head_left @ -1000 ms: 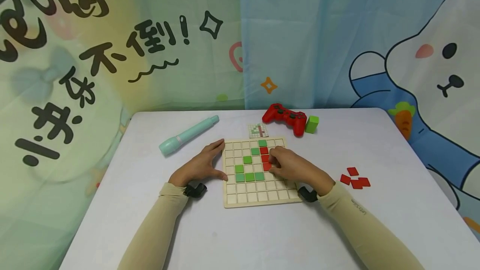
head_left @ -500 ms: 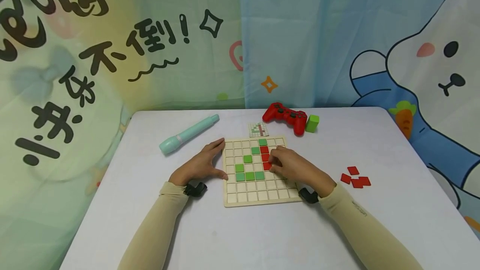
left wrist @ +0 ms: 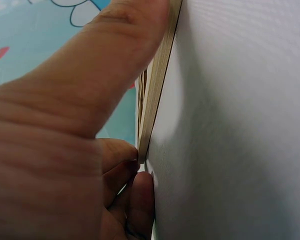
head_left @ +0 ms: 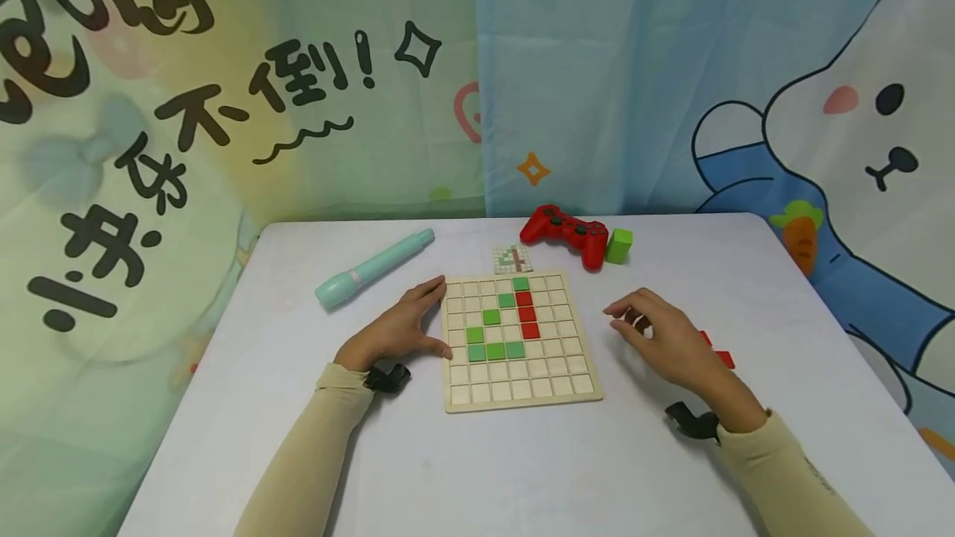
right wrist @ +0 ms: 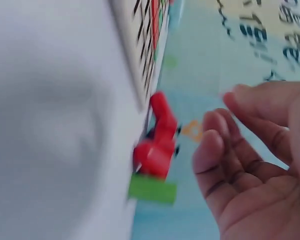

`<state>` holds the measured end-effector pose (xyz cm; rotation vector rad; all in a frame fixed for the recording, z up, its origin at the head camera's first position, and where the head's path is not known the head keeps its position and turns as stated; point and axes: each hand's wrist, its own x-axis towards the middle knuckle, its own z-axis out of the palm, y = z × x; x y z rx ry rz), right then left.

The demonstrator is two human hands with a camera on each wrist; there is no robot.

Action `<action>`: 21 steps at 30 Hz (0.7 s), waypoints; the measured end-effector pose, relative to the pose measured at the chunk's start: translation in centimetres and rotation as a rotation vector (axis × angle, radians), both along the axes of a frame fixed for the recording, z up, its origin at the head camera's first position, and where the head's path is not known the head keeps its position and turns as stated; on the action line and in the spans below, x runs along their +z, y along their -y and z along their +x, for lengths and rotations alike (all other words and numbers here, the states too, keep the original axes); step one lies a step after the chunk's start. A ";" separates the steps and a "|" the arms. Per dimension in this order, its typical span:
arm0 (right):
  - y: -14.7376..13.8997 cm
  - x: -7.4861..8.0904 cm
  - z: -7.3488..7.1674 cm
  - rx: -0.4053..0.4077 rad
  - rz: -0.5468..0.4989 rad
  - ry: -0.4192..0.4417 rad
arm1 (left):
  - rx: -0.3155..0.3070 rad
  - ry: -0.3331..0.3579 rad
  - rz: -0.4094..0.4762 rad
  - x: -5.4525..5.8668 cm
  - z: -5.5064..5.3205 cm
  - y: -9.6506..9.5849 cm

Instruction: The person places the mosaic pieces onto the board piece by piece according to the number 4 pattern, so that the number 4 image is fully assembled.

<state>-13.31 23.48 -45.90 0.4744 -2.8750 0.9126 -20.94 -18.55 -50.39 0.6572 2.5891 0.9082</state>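
A wooden grid board lies on the white table. Three red square tiles form a column in it, with several green tiles in a diagonal and a row to their left. My left hand touches the board's left edge, its thumb and fingertips spread along it; the left wrist view shows the thumb against the board's side. To the right of the board my right hand is raised above the table, fingers loosely bent and holding nothing. Behind it, loose red tiles are partly hidden.
A small printed pattern card lies behind the board. Further back are a red game controller and a green block. At left lies a mint-green cylindrical object. A printed curtain hangs behind the table.
My right hand has left the red column on the board and moved right, toward the loose red tiles, now partly covering them. My left hand stays at the board's edge.
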 end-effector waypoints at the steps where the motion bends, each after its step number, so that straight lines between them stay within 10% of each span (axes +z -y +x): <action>1: -0.8 -0.2 0.5 -0.027 -0.013 -0.022 | 0.000 0.002 0.000 0.0 0.0 0.0; 21: -11.6 -3.7 5.6 -0.313 -0.031 0.059 | -0.002 0.014 0.003 0.1 0.2 0.1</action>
